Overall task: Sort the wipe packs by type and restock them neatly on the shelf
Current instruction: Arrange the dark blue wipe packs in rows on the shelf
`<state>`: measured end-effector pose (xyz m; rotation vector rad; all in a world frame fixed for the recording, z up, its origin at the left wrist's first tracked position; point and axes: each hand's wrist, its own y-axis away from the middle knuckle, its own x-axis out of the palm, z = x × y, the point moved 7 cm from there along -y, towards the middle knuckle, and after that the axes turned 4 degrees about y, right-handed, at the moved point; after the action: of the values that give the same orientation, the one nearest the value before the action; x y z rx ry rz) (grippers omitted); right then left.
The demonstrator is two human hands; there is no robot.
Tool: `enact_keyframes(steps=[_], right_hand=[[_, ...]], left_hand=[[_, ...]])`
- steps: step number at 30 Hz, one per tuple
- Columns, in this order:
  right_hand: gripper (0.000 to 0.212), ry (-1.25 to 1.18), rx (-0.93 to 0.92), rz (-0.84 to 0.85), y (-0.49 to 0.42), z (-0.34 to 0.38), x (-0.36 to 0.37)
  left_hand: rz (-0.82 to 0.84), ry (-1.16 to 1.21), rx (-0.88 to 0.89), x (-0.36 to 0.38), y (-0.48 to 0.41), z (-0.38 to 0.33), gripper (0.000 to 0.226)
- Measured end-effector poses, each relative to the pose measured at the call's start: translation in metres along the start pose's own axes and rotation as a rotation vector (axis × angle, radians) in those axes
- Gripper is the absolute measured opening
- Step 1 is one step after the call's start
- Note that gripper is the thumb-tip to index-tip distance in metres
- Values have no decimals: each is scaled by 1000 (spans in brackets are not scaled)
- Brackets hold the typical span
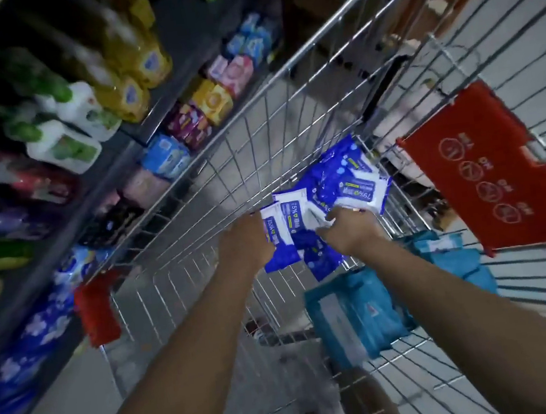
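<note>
Now your left hand (247,244) grips a flat, glossy blue-white pack (282,236); your right hand (350,235) grips the crinkled pile (351,180), mid-frame in the wire cart (257,146).

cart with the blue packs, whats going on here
A person reaches into the wire cart with both hands. The left hand grips a blue wipe pack; the right hand is on the blue packs beside it, fingers hidden. More lie at the far end, teal packs nearer. The shelf stands to the left.
</note>
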<state>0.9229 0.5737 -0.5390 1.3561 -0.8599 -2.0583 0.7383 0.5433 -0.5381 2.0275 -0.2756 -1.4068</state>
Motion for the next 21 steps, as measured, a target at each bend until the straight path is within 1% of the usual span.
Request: enact_keyframes(steps=[2, 4, 5, 7, 8, 10, 11, 13, 14, 15, 16, 17, 19, 20, 21], right_hand=[[45, -105, 25, 41, -25, -1, 18], [46, -197, 48, 59, -48, 0, 35], [47, -236, 59, 62, -57, 0, 42], [49, -329, 90, 43, -70, 1, 50], [49, -378, 99, 10, -78, 3, 54], [43, -483, 129, -57, -86, 6, 61], [38, -534, 142, -70, -88, 8, 66], [28, -580, 140, -51, -86, 15, 74], [26, -564, 116, -56, -83, 18, 75], [27, -523, 80, -72, -78, 20, 73], [27, -472, 40, -84, -73, 20, 67], [27, -413, -1, -98, -69, 18, 61], [27, -259, -41, -129, -60, 7, 46], [30, -190, -49, -148, -56, -1, 38], [33, -140, -55, -168, -51, -8, 29]], left_hand=[[-4, 56, -47, 16, -14, 9, 48], [40, 178, -103, 43, -29, 18, 58], [97, 245, -139, 60, -32, 19, 66], [225, 325, -187, 93, -34, 15, 91], [242, 346, -214, 106, -32, 15, 99], [182, 410, -236, 118, -30, 14, 103], [114, 483, -234, 118, -30, 14, 101], [-73, 617, -189, 108, -29, 17, 93], [-155, 600, -160, 102, -30, 20, 90], [-198, 490, -123, 95, -31, 20, 93], [-202, 319, -51, 89, -34, 17, 101], [-173, 147, 48, 86, -37, 10, 110], [-36, -118, 223, 89, -45, 1, 121], [21, -210, 267, 88, -47, -1, 122], [68, -259, 271, 87, -51, -1, 120]])
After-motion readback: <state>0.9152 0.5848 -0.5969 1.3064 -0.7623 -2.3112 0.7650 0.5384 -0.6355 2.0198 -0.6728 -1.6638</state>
